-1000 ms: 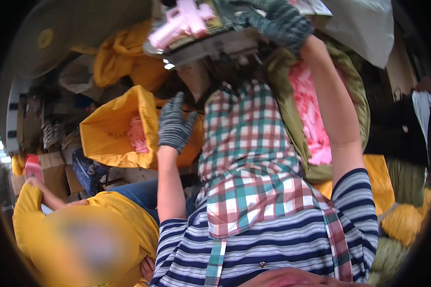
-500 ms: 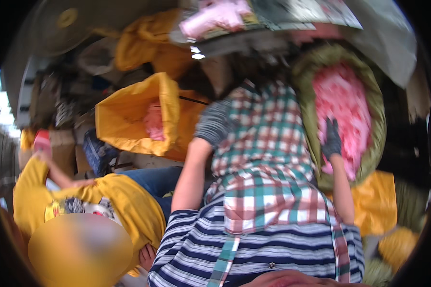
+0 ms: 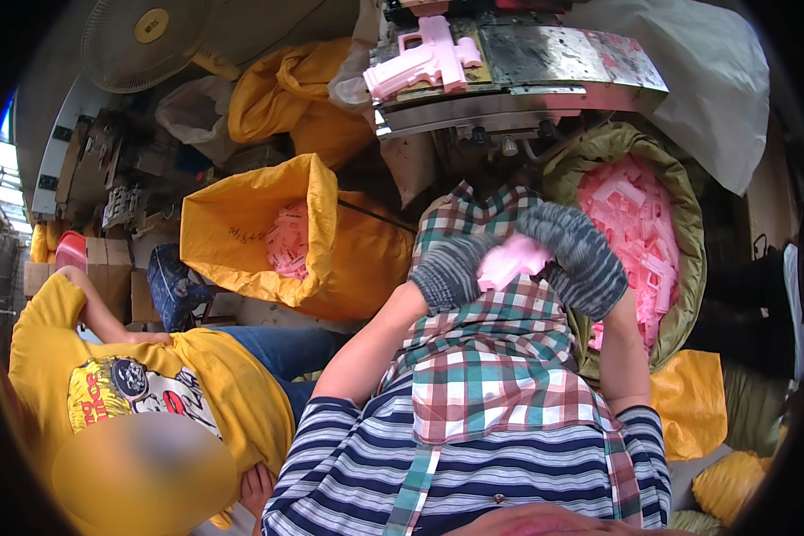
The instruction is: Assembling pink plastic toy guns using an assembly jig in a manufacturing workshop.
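In grey knitted gloves, my left hand (image 3: 458,272) and my right hand (image 3: 581,256) come together over my checked apron (image 3: 482,357). Between them is a pink plastic toy gun piece (image 3: 512,261), partly covered by the gloves and slightly blurred. My left hand closes on its left side, and my right hand curls over its right end. On the right, an olive-green sack (image 3: 695,268) holds a heap of pink toy gun pieces (image 3: 634,223). Above my hands, another pink toy gun piece (image 3: 429,61) lies on a metal machine bed (image 3: 563,62).
Left of me stands a yellow sack (image 3: 228,232) with pink pieces inside. A person in a yellow shirt (image 3: 232,384) sits close on my left. Farther off are a fan (image 3: 143,40), cardboard boxes (image 3: 107,259) and a white plastic sheet (image 3: 719,94).
My right hand has moved from the olive-green sack to my lap. A pink toy gun piece is now between both hands. My left hand has shifted right and nearer to me.
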The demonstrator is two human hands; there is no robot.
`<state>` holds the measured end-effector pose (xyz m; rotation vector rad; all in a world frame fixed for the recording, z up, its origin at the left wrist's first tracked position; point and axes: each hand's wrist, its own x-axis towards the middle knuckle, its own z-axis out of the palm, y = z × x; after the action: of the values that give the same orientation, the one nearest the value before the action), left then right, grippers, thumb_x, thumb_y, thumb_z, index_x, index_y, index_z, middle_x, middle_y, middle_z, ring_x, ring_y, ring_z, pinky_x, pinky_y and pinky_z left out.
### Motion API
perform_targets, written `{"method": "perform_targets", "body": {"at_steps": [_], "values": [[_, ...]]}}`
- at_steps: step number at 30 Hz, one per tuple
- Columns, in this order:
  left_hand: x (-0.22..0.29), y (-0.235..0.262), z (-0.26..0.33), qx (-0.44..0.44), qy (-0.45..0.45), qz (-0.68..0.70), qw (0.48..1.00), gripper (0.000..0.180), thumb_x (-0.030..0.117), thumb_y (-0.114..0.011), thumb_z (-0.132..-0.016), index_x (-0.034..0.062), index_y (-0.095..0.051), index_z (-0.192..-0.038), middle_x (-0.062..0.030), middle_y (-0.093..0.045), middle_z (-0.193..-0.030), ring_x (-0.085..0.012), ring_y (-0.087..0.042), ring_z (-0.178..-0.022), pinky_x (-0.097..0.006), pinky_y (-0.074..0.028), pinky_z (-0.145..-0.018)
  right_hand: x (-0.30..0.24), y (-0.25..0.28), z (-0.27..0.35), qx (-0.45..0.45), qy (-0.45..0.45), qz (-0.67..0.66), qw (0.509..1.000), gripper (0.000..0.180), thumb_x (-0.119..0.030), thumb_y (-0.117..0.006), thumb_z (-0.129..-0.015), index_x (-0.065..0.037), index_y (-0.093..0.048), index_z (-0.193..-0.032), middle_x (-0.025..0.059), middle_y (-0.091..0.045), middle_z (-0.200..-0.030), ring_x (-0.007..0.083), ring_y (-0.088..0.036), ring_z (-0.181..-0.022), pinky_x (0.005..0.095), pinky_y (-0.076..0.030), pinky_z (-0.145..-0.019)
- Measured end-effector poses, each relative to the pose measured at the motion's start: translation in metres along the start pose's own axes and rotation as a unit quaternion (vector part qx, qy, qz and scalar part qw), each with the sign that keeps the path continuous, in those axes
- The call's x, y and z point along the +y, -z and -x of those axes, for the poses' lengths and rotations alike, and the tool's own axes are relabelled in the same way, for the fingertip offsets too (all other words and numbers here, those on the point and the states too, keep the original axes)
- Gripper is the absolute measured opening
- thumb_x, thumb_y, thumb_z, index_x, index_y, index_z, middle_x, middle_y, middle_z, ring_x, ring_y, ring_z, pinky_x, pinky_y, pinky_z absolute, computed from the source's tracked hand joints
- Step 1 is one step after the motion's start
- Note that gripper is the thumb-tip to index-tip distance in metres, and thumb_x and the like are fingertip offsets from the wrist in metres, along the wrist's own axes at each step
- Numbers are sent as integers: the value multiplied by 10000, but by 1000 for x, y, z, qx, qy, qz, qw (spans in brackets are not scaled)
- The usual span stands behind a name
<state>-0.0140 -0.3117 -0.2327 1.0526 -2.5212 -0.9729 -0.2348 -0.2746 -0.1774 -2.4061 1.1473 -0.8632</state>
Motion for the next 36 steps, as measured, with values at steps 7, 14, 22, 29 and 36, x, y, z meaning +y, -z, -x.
{"method": "perform_targets", "body": {"at_steps": [7,14,22,29,36], "values": [[20,21,1,168,58,-261,949,584,243,-710,-571,26,-539,-1086,-163,-586,-936,-319,-549,-832,-418,-414,-798,-15,-10,-6,14,-140,-48,989,422,-76,-725,-661,-27,-552,-1044,156,-545,-1138,301,-515,-1076,357,-415,-899],[-5,47,-19,440,-111,-295,841,658,175,-676,-687,16,-417,-1271,-203,-426,-1251,-359,-405,-1167,-435,-307,-992,11,23,7,161,-125,-122,971,426,-27,-740,-622,-35,-562,-1010,100,-579,-1059,231,-544,-1023,338,-418,-900],[-16,124,-56,541,-74,-283,788,799,398,-682,-730,-9,-320,-1316,-236,-281,-1356,-373,-265,-1264,-431,-231,-1036,27,35,8,188,-124,-176,958,529,-44,-740,-655,-32,-530,-1140,84,-568,-1105,190,-541,-1019,306,-417,-910],[13,200,-87,116,130,-295,939,808,583,-617,-686,52,-431,-1266,-194,-548,-1141,-351,-514,-1074,-382,-363,-957,28,52,-29,204,-72,-94,972,515,-55,-736,-658,-44,-539,-1134,85,-584,-1091,176,-555,-1006,310,-437,-892],[-4,166,-61,311,31,-484,817,553,384,-610,-751,96,-482,-1205,-147,-542,-1087,-299,-495,-1029,-400,-364,-914,28,54,-88,166,-65,-199,964,479,-94,-721,-685,-83,-557,-1135,82,-577,-1117,169,-532,-1054,299,-430,-911]]}}
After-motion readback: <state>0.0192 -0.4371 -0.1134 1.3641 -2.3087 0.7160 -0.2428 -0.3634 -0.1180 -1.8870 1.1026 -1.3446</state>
